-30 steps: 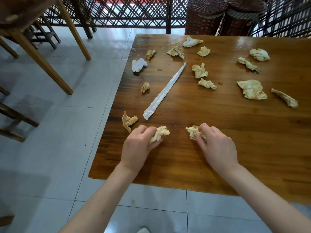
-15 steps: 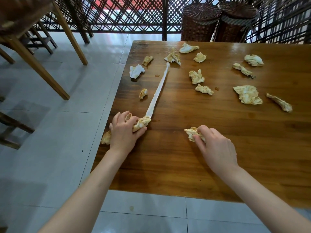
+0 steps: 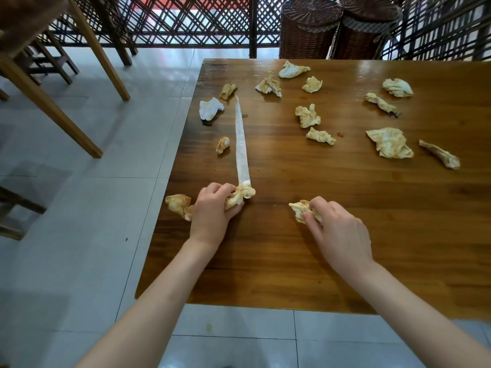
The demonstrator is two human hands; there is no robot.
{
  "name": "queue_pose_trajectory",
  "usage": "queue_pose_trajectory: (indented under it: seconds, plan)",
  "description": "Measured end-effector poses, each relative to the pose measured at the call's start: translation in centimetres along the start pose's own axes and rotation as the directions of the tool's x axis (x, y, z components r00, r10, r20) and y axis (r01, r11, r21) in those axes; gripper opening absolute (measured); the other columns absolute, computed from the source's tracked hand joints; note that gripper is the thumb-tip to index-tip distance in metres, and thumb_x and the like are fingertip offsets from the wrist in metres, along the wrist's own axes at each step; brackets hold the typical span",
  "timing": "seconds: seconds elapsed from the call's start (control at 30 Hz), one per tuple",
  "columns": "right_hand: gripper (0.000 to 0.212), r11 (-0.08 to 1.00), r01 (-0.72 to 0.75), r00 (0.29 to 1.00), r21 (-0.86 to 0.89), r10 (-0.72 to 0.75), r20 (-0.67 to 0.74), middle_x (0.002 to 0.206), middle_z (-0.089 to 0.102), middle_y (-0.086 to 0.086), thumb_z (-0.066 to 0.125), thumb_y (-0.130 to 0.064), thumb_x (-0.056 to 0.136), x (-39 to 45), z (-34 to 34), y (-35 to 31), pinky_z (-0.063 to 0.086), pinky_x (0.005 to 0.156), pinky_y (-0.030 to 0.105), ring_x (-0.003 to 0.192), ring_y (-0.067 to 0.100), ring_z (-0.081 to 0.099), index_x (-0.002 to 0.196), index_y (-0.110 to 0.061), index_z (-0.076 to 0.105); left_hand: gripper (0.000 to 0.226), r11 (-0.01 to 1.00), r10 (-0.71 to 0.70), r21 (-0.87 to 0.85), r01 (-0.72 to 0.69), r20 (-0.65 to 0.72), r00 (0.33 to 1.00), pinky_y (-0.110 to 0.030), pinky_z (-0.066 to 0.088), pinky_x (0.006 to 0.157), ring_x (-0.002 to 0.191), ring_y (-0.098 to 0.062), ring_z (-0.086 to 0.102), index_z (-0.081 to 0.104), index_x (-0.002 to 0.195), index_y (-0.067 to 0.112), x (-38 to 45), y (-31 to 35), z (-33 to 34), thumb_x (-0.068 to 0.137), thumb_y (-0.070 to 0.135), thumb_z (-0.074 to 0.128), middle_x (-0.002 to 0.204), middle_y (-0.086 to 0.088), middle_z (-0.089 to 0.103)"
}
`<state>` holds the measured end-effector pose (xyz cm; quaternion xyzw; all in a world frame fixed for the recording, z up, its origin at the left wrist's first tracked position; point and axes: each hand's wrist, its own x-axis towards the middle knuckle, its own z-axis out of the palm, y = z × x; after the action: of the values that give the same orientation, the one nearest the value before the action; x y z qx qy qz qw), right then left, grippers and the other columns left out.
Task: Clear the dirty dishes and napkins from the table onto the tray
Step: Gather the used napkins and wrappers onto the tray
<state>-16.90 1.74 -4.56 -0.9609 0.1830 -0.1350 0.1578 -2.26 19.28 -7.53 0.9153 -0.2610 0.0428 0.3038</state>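
Wooden table, glossy; no tray or dishes in view. Crumpled stained napkins scattered from 10 to 2 o'clock, e.g. a broad flat one at 2. Long white paper sleeve runs toward 12 from the left hand.

Left hand, fingers curled round a napkin wad touching the sleeve's near end; another wad sits just beside it at 9, near the table edge. Right hand pinches a small wad.

Judgement: napkins light, soft, compressible, possibly greasy; grab anywhere by bunching. Sleeve flimsy, take its end.
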Motion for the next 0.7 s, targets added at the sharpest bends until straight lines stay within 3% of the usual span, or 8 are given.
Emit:
queue_pose_trajectory:
  seconds: [0.27,0.4,0.7]
  plan:
    - [0.017,0.999,-0.02,1.0,-0.026,0.02,-0.003,0.069,0.057,0.002,0.054,-0.03,0.092,-0.2,-0.3,0.4,0.044,0.041,0.026,0.051,0.016,0.053,0.095,-0.014,0.059,0.03,0.994,0.06,-0.079,-0.069,-0.11,0.992,-0.027,0.051,0.073,0.094,-0.019,0.06,0.068,0.106,0.009,0.1,1.7,-2.0,0.078,0.02,0.075,0.101,-0.008,0.067]
    - [0.017,1.0,-0.014,1.0,-0.021,0.014,-0.011,0.069,0.057,0.001,0.054,-0.03,0.092,0.1,-0.5,-0.1,0.04,0.04,0.022,0.051,0.015,0.052,0.096,-0.014,0.06,0.03,1.0,0.014,0.003,-0.014,-0.171,0.985,-0.018,0.04,0.067,0.088,-0.021,0.059,0.067,0.104,0.008,0.3,-1.0,-4.1,0.079,0.023,0.073,0.097,-0.01,0.066]
    - [0.019,0.999,-0.02,0.999,-0.038,0.021,0.025,0.073,0.061,0.003,0.054,-0.031,0.092,0.4,0.0,-1.4,0.042,0.042,0.022,0.054,0.016,0.056,0.1,-0.014,0.061,0.034,0.992,-0.069,0.106,0.071,-0.02,0.997,-0.027,0.041,0.079,0.099,-0.026,0.055,0.068,0.106,0.01,-0.1,-4.8,-2.8,0.079,0.03,0.074,0.106,-0.01,0.065]
